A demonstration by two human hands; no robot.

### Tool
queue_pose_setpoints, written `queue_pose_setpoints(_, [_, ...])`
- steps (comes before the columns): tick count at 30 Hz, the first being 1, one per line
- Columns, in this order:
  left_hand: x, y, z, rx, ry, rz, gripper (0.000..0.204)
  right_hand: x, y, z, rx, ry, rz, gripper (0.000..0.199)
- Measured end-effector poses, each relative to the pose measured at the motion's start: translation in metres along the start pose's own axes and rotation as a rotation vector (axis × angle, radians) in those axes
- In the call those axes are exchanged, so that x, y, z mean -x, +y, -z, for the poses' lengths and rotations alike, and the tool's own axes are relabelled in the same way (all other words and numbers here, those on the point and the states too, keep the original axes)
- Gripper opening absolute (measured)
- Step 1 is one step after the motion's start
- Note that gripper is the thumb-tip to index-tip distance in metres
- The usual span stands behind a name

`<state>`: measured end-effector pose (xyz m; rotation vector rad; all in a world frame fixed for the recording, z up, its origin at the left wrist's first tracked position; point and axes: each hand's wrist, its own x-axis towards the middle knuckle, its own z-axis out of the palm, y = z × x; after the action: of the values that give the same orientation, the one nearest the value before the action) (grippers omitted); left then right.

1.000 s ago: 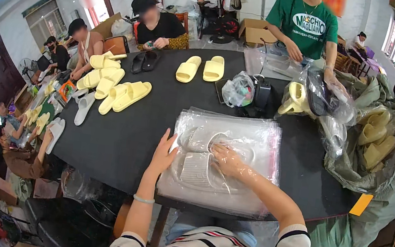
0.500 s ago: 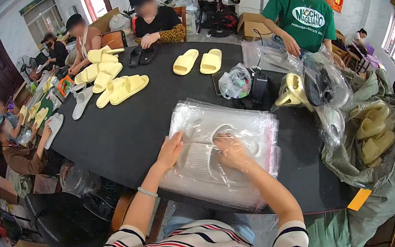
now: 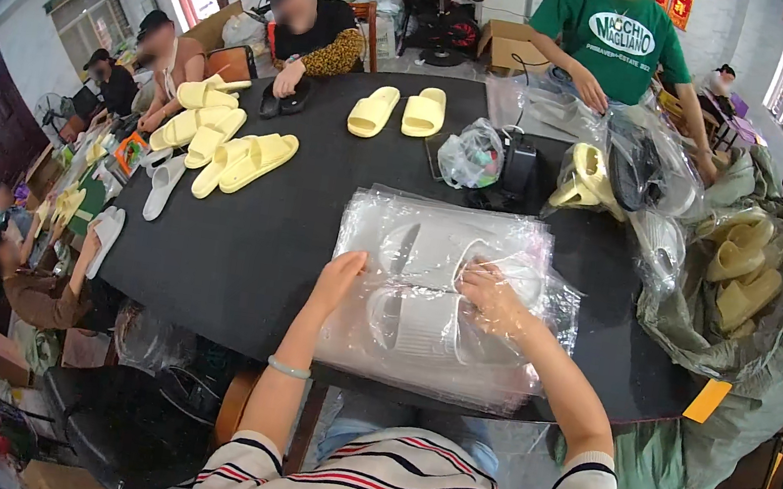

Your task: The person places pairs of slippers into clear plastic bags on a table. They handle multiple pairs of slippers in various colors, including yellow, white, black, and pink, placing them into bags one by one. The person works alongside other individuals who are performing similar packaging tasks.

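A pair of white slippers lies side by side inside a clear plastic bag, on a stack of clear plastic bags in front of me. My right hand is closed on the slippers, its fingers curled in at their foot openings, with plastic film around them. At the stack's left edge, my left hand has its fingers together on the film's edge, apart from the slippers.
Yellow slippers and grey slippers stand at the black table's left. Bagged slippers lie right, beside a large sack. A power bank-like black device stands beyond the stack. Co-workers sit and stand around.
The white slippers and their bag have shifted to the right with my right hand. My left hand has moved slightly up, its fingers drawn closer together at the stack's edge.
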<state>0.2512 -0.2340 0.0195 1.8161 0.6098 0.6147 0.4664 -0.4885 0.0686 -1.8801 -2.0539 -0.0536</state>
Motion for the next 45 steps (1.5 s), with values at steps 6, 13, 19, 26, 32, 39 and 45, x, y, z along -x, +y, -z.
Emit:
queue_pose_setpoints(6, [-0.004,0.003,-0.005,-0.201,0.183,0.044,0.033,-0.022,-0.019,-0.016,-0.052,0.035,-0.126,0.041])
queue_pose_setpoints(13, [0.004,-0.017,0.007,-0.335,0.267,-0.098,0.031,0.028,-0.005,-0.017,0.014,-0.007,-0.436,0.045])
queue_pose_setpoints(19, [0.003,-0.011,0.006,-0.364,0.216,0.009,0.032,0.14,0.04,0.003,-0.006,0.22,-0.822,0.052])
queue_pose_setpoints(26, [-0.003,-0.002,0.02,-0.201,0.245,-0.065,0.028,0.203,0.07,0.046,-0.635,0.779,-0.933,0.038])
queue_pose_setpoints(32, [-0.014,0.009,0.026,-0.224,0.213,-0.11,0.026,0.106,0.022,0.092,-0.242,0.752,-0.637,0.042])
queue_pose_setpoints(39, [-0.013,-0.001,0.028,-0.194,0.127,0.044,0.023,0.008,0.013,0.022,-0.11,0.209,-0.32,0.037])
queue_pose_setpoints(45, [0.022,0.035,0.033,0.093,-0.021,0.208,0.063,0.015,0.002,-0.029,0.032,0.212,-0.379,0.038])
